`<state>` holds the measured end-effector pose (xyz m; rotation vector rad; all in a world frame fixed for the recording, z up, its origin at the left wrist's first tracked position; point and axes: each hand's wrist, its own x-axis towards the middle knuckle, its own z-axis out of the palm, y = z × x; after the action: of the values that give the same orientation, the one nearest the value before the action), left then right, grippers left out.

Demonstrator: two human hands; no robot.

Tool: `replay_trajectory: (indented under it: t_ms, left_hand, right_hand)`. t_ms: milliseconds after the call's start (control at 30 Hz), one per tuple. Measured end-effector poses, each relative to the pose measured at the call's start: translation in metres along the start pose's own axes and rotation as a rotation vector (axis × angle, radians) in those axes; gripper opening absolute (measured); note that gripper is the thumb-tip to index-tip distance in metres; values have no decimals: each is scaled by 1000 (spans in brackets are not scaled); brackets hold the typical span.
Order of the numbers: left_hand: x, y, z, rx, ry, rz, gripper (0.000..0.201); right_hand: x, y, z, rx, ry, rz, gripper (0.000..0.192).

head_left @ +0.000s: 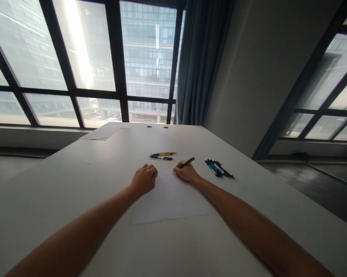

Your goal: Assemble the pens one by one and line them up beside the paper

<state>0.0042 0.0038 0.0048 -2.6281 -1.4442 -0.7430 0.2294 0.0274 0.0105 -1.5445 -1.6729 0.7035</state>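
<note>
A white sheet of paper (170,200) lies flat on the white table (84,181) in front of me. My right hand (185,172) grips a black pen (187,162) with its tip down on the sheet's far edge. My left hand (144,178) rests as a loose fist on the sheet's far left corner, holding nothing. Just beyond the hands lie a yellow and red pen (163,154) and a black pen (162,157), side by side.
A bunch of several dark and teal pens (219,168) lies to the right of my right hand. More paper sheets (105,131) sit at the table's far left edge by the window. A blue curtain (201,65) hangs behind the table.
</note>
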Motion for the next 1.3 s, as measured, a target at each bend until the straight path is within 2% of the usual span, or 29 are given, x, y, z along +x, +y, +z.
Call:
replay_trajectory:
  t_ms: [233, 467, 700, 767, 867, 967, 1033, 1133, 1200, 1300]
  left_hand:
    - [0, 1, -1, 24, 2, 2, 21]
    - [0, 0, 0, 28, 5, 7, 22]
    - [0, -1, 0, 23, 8, 3, 22]
    - [0, 0, 0, 26, 8, 9, 22]
    - [0, 0, 0, 26, 11, 16, 23]
    - [0, 1, 0, -22, 38, 24, 25]
    - [-1, 1, -1, -82, 56, 84, 34]
    - [-1, 1, -3, -137, 48, 251, 43]
    - [-1, 1, -3, -131, 36, 314, 40]
    - [0, 1, -2, -107, 21, 308, 30]
  right_hand:
    - [1, 1, 2, -78, 58, -30, 9]
    - [-2, 1, -1, -45, 13, -39, 8]
    - [1, 4, 1, -86, 64, -44, 9]
    - [0, 6, 2, -84, 109, -100, 9]
    - [-3, 9, 3, -75, 183, -272, 17]
    - [-5, 10, 4, -124, 193, -397, 26]
    - [-6, 9, 4, -178, 185, -430, 30]
    - [-10, 4, 4, -251, 189, -451, 28]
    - [-14, -1, 3, -311, 188, -446, 26]
    - [-23, -13, 2, -378, 149, -440, 22]
